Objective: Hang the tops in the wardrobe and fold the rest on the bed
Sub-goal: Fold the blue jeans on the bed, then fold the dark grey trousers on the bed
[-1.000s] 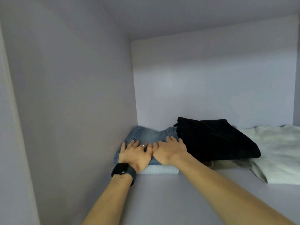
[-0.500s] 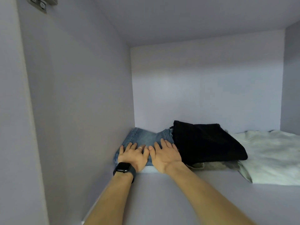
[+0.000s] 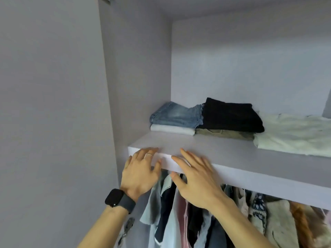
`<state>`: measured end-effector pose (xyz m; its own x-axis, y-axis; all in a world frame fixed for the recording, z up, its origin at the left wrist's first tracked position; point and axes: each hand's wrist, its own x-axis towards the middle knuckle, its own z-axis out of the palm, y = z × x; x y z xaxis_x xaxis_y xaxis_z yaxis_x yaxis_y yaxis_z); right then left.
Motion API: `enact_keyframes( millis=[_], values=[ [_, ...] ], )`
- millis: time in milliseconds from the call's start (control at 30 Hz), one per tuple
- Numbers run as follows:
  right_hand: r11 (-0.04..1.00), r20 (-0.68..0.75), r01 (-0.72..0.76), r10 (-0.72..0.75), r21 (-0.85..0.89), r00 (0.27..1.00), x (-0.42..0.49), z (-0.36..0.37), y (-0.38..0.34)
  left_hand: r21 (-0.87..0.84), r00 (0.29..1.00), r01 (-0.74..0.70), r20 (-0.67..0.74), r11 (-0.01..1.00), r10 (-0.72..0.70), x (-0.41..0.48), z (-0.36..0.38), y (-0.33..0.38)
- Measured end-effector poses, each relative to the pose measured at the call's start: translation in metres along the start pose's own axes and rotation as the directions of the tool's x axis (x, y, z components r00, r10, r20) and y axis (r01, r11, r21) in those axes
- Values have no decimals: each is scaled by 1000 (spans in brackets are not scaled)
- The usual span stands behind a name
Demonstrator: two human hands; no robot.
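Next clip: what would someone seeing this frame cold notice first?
Two bare hands, the left hand wearing a black smartwatch and the right hand, are spread open at the front edge of the pale lilac wardrobe shelf. At the shelf's back left lie folded blue denim jeans beside a folded black garment, with a crumpled cream garment to the right. Under the shelf hangs a row of mixed-colour tops.

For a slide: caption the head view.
Open left hand and right hand at the shelf edge; folded jeans behind, tops hanging below.
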<state>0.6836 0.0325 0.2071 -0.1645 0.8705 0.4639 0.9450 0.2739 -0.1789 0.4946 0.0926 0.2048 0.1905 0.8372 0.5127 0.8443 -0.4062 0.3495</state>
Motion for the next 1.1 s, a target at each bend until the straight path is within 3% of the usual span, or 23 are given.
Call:
enact_keyframes(
  millis=[100,267,367,500,600,767,867,1100],
  values=[
    [981,-49,89,-82,175,995,-60,16,-22,42,998,63,-16,997,-62,-78,-8,-7],
    [877,11,161,-185,452,983,-139,56,-67,111,964,244,80,963,-253,-218,-11,-26],
    [823,95,164,-255,544,962,-182,78,-103,173,912,358,146,917,-384,-304,-23,-37],
    [783,265,178,-401,595,877,-226,104,-162,239,797,543,156,805,-584,-408,-55,-61],
    [746,301,222,-496,628,815,-245,118,-206,281,726,632,112,723,-679,-463,-82,-84],
    [663,310,340,-661,667,683,-260,142,-309,318,549,795,-18,516,-835,-552,-145,-141],
    [606,283,415,-737,679,614,-257,155,-381,331,467,850,-113,410,-877,-597,-186,-175],
    [506,185,549,-824,665,535,-234,179,-546,345,327,915,-333,208,-884,-671,-296,-253]
  ],
)
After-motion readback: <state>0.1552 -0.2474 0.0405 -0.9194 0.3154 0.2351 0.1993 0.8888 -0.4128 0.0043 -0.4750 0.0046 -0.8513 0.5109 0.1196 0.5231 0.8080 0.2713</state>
